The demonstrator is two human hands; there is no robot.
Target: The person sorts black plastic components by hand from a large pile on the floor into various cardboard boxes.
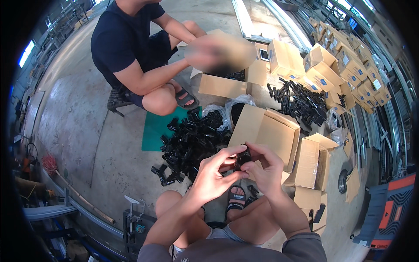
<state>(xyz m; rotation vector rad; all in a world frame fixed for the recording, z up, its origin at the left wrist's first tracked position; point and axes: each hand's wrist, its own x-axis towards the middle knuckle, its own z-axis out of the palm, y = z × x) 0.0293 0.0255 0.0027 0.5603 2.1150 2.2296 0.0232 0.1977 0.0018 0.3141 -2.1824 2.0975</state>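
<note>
Between my two hands, held up over my knees, is a small black plastic pipe fitting (243, 158). My left hand (220, 168) pinches it from the left with thumb and fingers. From the right, my right hand (264, 166) grips the same piece, its thumb against the lower part. My fingers hide much of its shape. Beyond my hands lies a big heap of similar black fittings (187, 144), partly on a green mat (152, 131). An open cardboard box (266, 131) stands just past my right hand.
Across from me a person (126, 56) sits on a low stool (117, 101), hands blurred over an open carton (218, 86). More black parts (301, 102) lie at the far right, before stacked cartons (349, 61). A grey-and-orange toolbox (386, 214) stands on the right.
</note>
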